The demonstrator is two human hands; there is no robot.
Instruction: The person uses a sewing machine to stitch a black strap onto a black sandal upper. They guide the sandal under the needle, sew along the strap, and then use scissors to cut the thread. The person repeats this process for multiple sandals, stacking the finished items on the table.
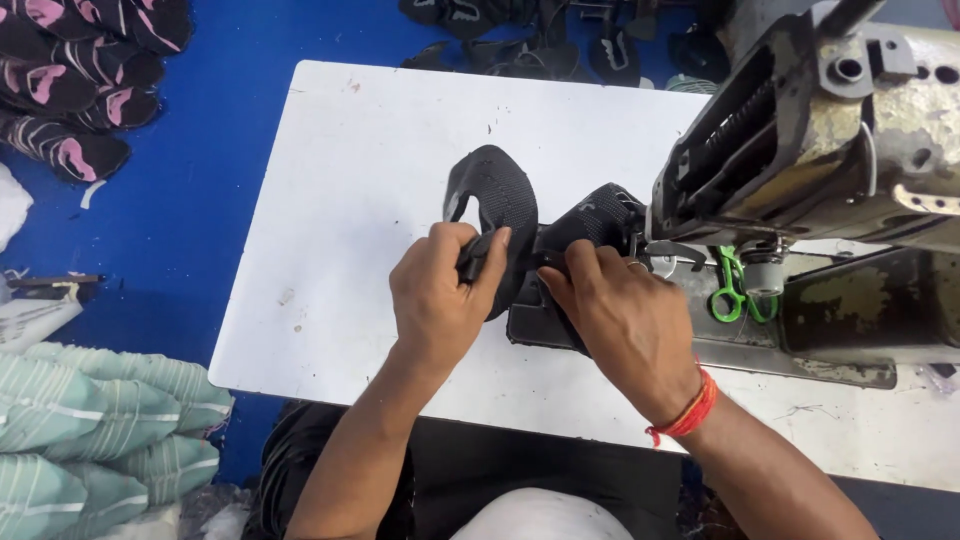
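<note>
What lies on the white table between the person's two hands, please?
In the head view, the black fabric shoe piece bridges the gap: left hand and right hand both grip it.

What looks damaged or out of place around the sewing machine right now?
The sewing machine body looks worn: paint flaked off, bare patches showing. Black cut pieces lie scattered on the blue floor beyond the white table. The black fabric piece in both hands looks intact.
</note>
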